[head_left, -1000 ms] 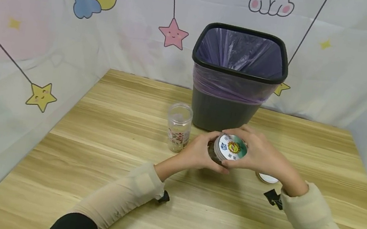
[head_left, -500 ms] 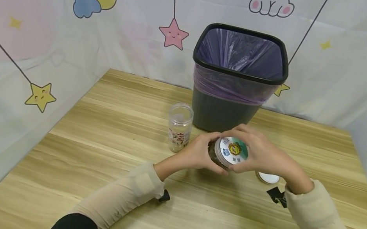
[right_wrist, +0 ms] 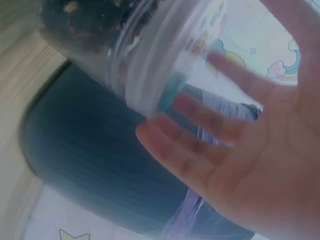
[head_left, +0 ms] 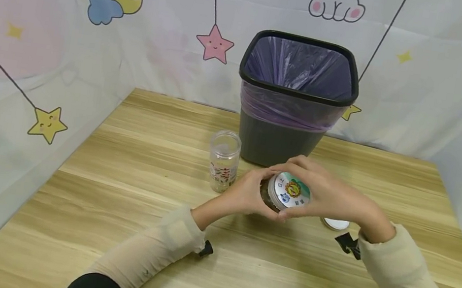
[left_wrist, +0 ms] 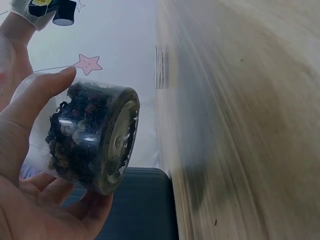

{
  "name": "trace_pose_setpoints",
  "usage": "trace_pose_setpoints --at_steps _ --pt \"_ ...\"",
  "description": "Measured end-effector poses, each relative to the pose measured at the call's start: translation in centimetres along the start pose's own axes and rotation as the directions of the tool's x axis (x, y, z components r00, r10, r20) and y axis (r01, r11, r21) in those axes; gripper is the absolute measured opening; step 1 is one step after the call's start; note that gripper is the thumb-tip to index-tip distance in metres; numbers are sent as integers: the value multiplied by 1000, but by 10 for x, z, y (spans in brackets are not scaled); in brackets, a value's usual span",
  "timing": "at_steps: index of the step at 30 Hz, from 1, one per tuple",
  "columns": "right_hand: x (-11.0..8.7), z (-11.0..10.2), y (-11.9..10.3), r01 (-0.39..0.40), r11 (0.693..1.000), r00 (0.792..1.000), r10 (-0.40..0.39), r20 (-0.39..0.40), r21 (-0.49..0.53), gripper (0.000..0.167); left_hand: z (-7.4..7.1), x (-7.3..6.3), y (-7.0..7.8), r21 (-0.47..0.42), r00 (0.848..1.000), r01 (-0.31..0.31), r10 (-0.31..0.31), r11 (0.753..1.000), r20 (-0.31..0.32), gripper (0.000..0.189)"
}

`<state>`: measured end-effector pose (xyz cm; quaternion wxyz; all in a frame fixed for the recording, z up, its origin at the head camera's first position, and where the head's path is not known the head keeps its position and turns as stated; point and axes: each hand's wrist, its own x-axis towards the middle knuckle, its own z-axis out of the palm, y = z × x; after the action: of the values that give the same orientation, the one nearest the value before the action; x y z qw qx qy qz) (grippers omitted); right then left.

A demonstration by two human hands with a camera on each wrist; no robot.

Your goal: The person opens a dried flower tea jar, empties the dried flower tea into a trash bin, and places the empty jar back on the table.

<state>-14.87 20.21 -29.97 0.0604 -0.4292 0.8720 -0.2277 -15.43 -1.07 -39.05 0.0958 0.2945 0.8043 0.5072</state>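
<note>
In the head view, my left hand (head_left: 247, 192) grips a clear jar (left_wrist: 80, 135) round its side, tilted and held above the table. Dark dried leaves and pale pieces, like flower tea, fill it. My right hand (head_left: 331, 191) has thumb and fingers curved round the jar's lid (head_left: 296, 201), which bears a white and green label with a sun drawing. From the right wrist, the fingertips show at the lid's edge, slightly blurred. To the left of the hands a clear tumbler (head_left: 224, 160) with a red leafy print stands upright, its top uncovered.
A dark grey bin (head_left: 278, 143) with a purple bag liner stands behind the hands. On the wooden table (head_left: 144, 151), a white round lid (head_left: 336, 224) lies partly behind the right wrist. A printed cloth (head_left: 174, 46) hangs round the back and sides.
The lid's label has turned counterclockwise as seen from the head. My right hand has turned with it and shifted slightly, while the left hand keeps its grip on the jar.
</note>
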Motion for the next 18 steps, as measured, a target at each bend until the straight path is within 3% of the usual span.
trace_pose_setpoints --at_steps 6,9,18 --pt "1 11 -11 -168 977 983 157 -92 -133 81 0 0 2 14 1000 6 -6 1000 -11 95" --pt "1 15 -14 -225 960 972 209 -110 -165 74 1 0 2 17 1000 9 -8 1000 -26 93" --pt "0 13 -13 -236 970 968 228 -107 -61 51 2 0 5 8 999 10 -10 1000 -30 87"
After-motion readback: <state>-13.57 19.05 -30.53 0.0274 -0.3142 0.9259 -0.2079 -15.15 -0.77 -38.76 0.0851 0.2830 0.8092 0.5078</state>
